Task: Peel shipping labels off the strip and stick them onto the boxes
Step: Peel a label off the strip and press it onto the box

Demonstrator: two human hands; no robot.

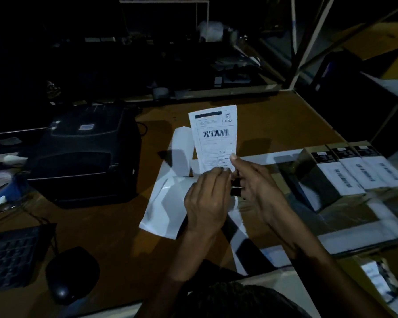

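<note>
A white shipping label with a barcode stands upright above the brown table. My left hand pinches its bottom edge, and my right hand pinches it there too, thumb up along the right edge. White backing strip trails down and left from under my hands. A row of dark boxes with white labels on top stands to the right.
A black label printer sits at the left. A keyboard and a black mouse lie near the front left corner. More packed boxes lie at the lower right. Metal shelf posts rise at the back right.
</note>
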